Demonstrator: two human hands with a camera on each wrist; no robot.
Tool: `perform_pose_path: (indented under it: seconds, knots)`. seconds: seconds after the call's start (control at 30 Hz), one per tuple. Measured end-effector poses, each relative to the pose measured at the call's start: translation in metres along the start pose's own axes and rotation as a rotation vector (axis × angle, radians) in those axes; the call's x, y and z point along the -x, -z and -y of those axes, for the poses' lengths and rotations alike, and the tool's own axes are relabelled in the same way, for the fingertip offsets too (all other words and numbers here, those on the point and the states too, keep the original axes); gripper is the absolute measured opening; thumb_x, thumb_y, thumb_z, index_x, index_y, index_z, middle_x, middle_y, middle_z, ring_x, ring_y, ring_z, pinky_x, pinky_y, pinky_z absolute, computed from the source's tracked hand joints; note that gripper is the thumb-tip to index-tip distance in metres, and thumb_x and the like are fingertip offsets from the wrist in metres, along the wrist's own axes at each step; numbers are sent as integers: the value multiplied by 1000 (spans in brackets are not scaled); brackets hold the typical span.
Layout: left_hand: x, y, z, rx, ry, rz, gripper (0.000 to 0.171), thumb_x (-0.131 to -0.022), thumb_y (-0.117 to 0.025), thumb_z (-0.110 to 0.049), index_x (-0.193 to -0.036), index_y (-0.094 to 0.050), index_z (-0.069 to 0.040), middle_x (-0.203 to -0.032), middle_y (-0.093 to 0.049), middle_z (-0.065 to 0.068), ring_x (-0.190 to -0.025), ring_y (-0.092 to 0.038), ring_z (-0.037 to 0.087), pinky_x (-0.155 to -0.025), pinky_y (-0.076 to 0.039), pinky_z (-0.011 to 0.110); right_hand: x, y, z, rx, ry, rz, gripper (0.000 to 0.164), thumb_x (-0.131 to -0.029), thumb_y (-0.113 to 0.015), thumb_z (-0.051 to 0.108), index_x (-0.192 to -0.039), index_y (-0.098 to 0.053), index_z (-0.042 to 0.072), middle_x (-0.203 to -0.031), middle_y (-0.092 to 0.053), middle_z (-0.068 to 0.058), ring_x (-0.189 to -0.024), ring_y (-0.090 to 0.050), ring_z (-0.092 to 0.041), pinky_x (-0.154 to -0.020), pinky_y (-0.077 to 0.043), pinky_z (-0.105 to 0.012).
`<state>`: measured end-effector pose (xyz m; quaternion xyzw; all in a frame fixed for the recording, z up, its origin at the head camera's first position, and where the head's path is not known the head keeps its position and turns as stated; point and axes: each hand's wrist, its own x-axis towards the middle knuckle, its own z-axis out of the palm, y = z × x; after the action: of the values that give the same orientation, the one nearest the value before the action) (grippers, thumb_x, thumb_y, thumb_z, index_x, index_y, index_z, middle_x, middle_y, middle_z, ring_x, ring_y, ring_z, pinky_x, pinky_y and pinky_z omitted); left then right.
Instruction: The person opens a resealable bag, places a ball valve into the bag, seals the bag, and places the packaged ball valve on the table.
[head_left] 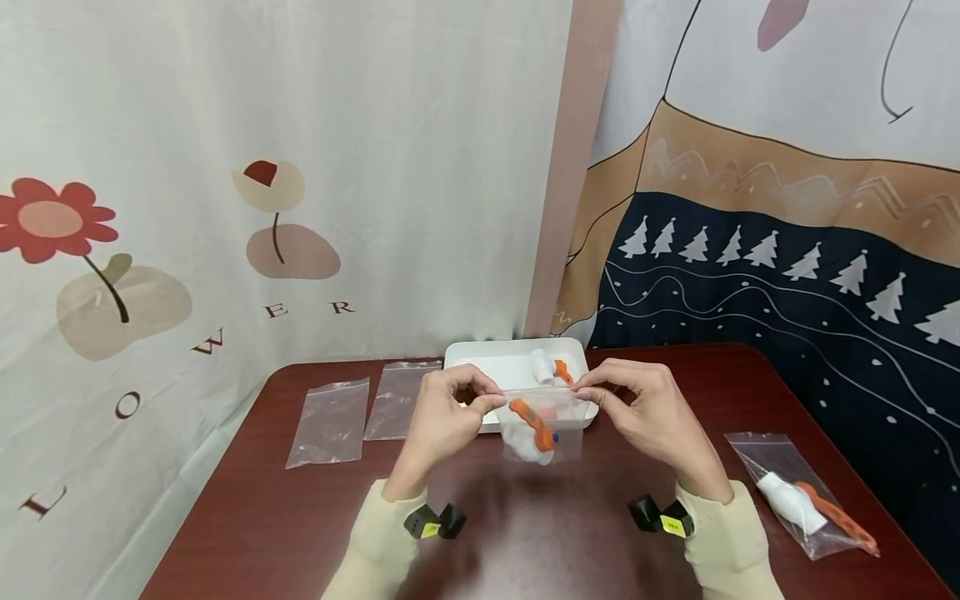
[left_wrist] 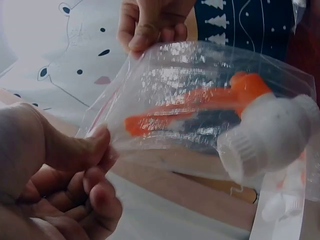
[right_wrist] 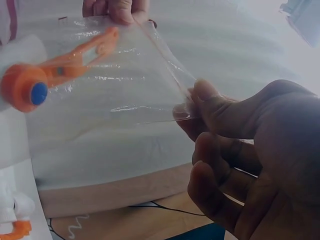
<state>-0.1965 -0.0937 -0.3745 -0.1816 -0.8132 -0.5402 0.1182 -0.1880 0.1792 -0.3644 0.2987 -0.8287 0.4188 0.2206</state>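
Note:
Between my hands hangs a clear zip bag (head_left: 572, 433), raised above the table. My left hand (head_left: 450, 412) pinches its top left corner between thumb and finger. At the top right corner, my right hand (head_left: 641, 408) does the same. Inside the bag lie an orange handle-like part (left_wrist: 195, 102) with a blue round spot (right_wrist: 38, 93) and a ribbed white plastic fitting (left_wrist: 272, 132). In the right wrist view the zip strip runs taut between both pinches. Whether the strip is fully pressed together I cannot tell.
Behind the bag stands a white tray (head_left: 480, 354) holding another white piece (head_left: 542, 367) and orange piece (head_left: 562, 372). Two flat clear bags (head_left: 330, 421) (head_left: 393, 400) lie at the left. On the right, a filled bag (head_left: 772, 454) rests on the brown table (head_left: 247, 517) near its edge.

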Motion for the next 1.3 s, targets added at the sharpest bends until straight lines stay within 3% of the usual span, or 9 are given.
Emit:
perform_pose_path:
  seconds: [0.23,0.47,0.63,0.77,0.87,1.07,1.17,1.3]
  knots:
    - [1,-2,-3,117,-8,47,9,-87,-81,-9,-83,-75,-14,-80,-75,4,-72,-69,15,-67,-54,22,0,2,-2,36,-65,44,15,-88,-80,14,-94,-76,26,-86,-71,14,-71,-56,-5,-59,-49,-21]
    - [3,-11,-2,207,-16,54,7,-89,-80,-10,-89,-73,-7,-84,-77,14,-72,-76,32,-61,-61,30,1,0,-1,3,-149,100,22,-89,-81,20,-109,-72,23,-84,-66,10,-67,-58,-9,-60,-53,-23]
    - [5,-19,-3,198,-43,76,4,-89,-79,-7,-88,-75,-6,-83,-77,12,-72,-75,32,-63,-63,34,0,-12,6,15,-80,126,33,-86,-85,25,-116,-71,25,-91,-66,10,-76,-60,-9,-63,-53,-23]
    - [6,-21,-4,175,-94,100,5,-89,-79,-9,-86,-77,-6,-80,-77,10,-69,-72,30,-61,-61,29,-1,-24,11,37,6,120,24,-86,-84,25,-108,-74,26,-93,-67,11,-85,-60,-8,-73,-55,-27]
    - [6,-21,-6,168,-86,116,5,-89,-81,-12,-85,-78,-9,-80,-76,8,-64,-69,27,-57,-59,26,-2,-29,12,14,56,117,17,-87,-83,18,-99,-75,25,-90,-67,13,-85,-60,-8,-76,-55,-26]
    - [6,-18,-6,165,-34,141,5,-88,-82,-16,-84,-80,-13,-80,-76,5,-58,-64,20,-53,-52,21,-1,-30,11,-54,62,143,20,-86,-83,9,-93,-75,25,-85,-65,15,-79,-57,-5,-71,-54,-22]
    - [5,-16,-6,170,-55,160,7,-88,-82,-17,-86,-80,-11,-80,-76,7,-59,-62,13,-53,-50,20,-1,-30,12,-61,60,157,19,-87,-82,9,-93,-74,25,-84,-63,15,-79,-56,-5,-70,-53,-22]
    - [5,-15,-6,157,-100,176,8,-88,-82,-15,-88,-80,-8,-81,-76,8,-62,-63,14,-57,-54,22,-1,-32,11,-62,88,144,20,-87,-80,6,-91,-73,24,-83,-63,14,-78,-55,-5,-69,-52,-22]
